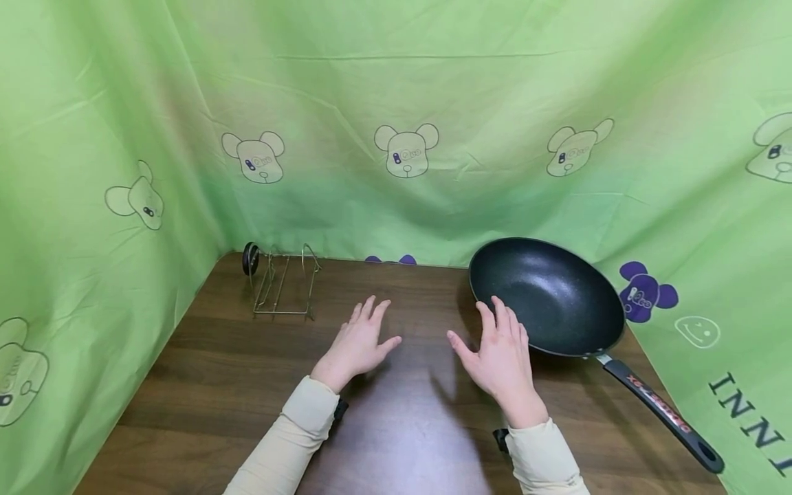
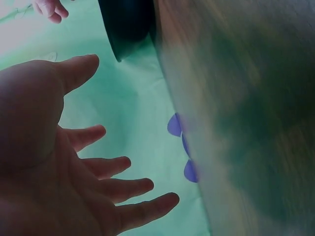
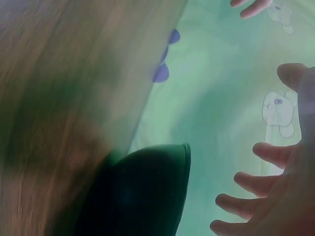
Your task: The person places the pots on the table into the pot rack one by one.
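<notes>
A makeshift recording booth: green bear-printed cloth [image 1: 433, 103] walls in a dark wooden desk [image 1: 216, 385] bearing a black non-stick wok [image 1: 544, 295].

Black wok [image 1: 547, 295], upright on table, empty, handle toward the near right

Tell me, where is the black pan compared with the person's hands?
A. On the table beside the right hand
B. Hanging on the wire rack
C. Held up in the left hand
A: the black pan sits on the table beside the open right hand.
</notes>
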The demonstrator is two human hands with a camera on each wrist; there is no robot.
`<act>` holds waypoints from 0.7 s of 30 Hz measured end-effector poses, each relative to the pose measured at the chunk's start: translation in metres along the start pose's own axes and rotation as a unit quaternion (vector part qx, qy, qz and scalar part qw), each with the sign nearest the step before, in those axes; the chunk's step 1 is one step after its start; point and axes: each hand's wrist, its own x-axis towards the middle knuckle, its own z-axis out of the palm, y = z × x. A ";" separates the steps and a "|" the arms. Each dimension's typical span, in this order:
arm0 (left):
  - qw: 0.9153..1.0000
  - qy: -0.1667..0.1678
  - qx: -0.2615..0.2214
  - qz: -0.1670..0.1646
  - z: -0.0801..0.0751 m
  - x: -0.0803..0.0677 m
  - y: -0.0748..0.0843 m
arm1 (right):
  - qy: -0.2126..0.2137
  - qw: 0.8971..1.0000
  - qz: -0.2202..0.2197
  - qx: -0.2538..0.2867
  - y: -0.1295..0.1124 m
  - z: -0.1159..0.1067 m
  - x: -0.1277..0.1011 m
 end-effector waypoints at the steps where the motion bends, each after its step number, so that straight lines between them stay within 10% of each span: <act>1: 1.000 -0.002 -0.001 0.002 0.000 0.000 0.001 | 0.000 1.000 0.001 -0.001 0.001 -0.001 0.000; 21: 0.999 0.006 -0.051 0.015 0.021 -0.002 0.012 | 0.027 0.999 0.040 -0.001 0.024 -0.024 -0.005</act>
